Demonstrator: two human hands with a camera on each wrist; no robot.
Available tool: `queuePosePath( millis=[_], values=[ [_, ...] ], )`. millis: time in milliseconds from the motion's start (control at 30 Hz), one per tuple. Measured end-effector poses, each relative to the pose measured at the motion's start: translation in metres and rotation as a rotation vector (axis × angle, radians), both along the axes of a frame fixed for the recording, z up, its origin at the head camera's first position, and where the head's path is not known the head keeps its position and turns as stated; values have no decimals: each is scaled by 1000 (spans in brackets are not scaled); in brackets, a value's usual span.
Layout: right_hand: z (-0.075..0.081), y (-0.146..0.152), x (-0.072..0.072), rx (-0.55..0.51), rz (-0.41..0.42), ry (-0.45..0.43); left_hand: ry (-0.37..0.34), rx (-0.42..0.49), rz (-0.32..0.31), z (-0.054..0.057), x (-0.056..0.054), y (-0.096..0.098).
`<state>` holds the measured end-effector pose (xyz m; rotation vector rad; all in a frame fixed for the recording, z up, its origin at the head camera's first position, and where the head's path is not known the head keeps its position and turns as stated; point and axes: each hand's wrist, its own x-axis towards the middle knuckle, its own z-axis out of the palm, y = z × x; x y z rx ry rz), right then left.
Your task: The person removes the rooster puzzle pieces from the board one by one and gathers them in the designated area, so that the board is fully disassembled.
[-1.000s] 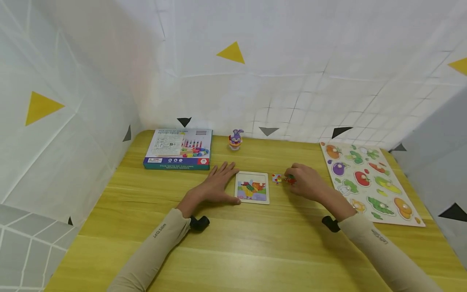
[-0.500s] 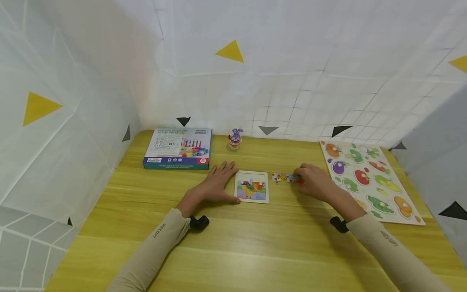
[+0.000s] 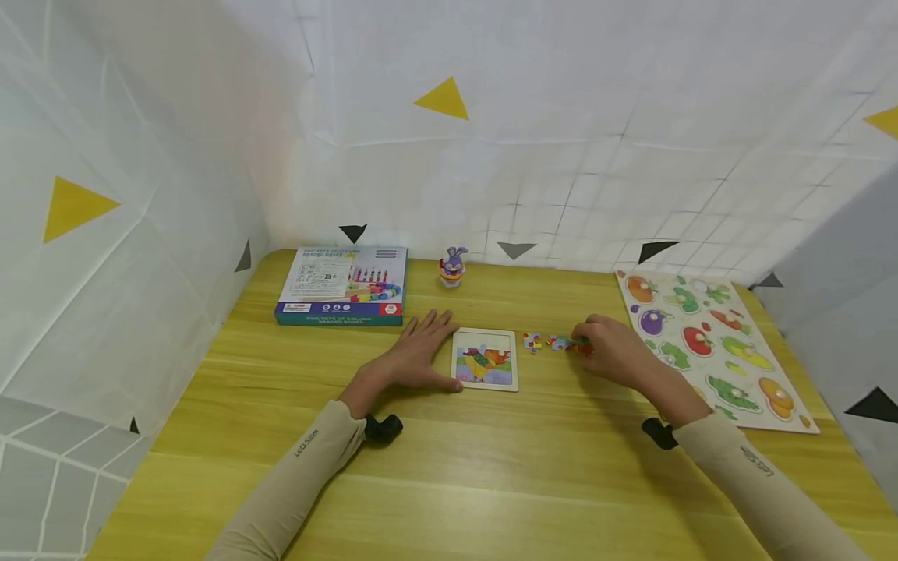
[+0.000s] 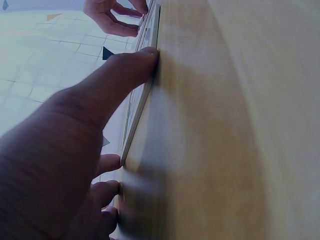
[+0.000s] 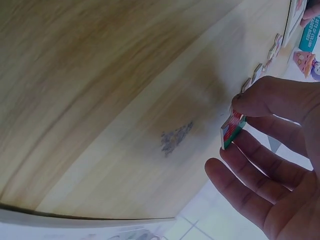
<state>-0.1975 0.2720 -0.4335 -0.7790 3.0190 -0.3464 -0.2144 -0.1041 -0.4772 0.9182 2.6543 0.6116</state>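
My left hand lies with fingers spread at the left side of a small jigsaw puzzle board. Its thumb touches the board's lower left corner, and the index finger is at the upper left. A partly filled animal picture shows within the pale frame. Right of the board, my right hand pinches a red and green puzzle piece between thumb and fingers, just over the table. Two loose puzzle pieces, a light blue and red one and a bluish one, lie between the board and that hand.
A flat boxed bead set lies at the back left. Beside it stands a purple rabbit figurine. A large vegetable peg board rests at the right, close to the right forearm. A white patterned cloth hangs behind the table.
My right hand has shifted to the right with the red and green piece, uncovering the bluish piece beside it. My left hand stays at the board.
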Motion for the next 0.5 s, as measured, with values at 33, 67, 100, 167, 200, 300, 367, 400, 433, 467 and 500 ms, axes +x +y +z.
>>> queuePosePath(
  millis=[33,67,100,167,200,300,367,400,433,467,500],
  values=[
    [0,1,0,0,-2,-1,0,-1,1,0,0,0],
    [0,1,0,0,-5,-3,1,-3,1,1,0,0],
    [0,2,0,0,-7,-5,4,-6,0,1,0,0],
    [-1,3,-1,-1,-11,-4,8,-10,-1,2,1,0],
    [-1,3,-1,-1,-11,-2,9,-8,-2,3,1,0],
    [-2,4,-2,-4,-10,4,8,0,-6,4,1,1],
    [-3,4,-2,-5,-7,9,3,6,-7,5,2,1],
    [-3,4,-3,-5,-7,10,3,6,-8,5,2,1],
    [-3,4,-3,-5,-8,10,3,4,-9,5,1,1],
    [-4,4,-3,-6,-8,10,4,3,-9,4,1,1],
    [-4,4,-3,-5,-9,8,5,-1,-9,4,1,0]
  ],
)
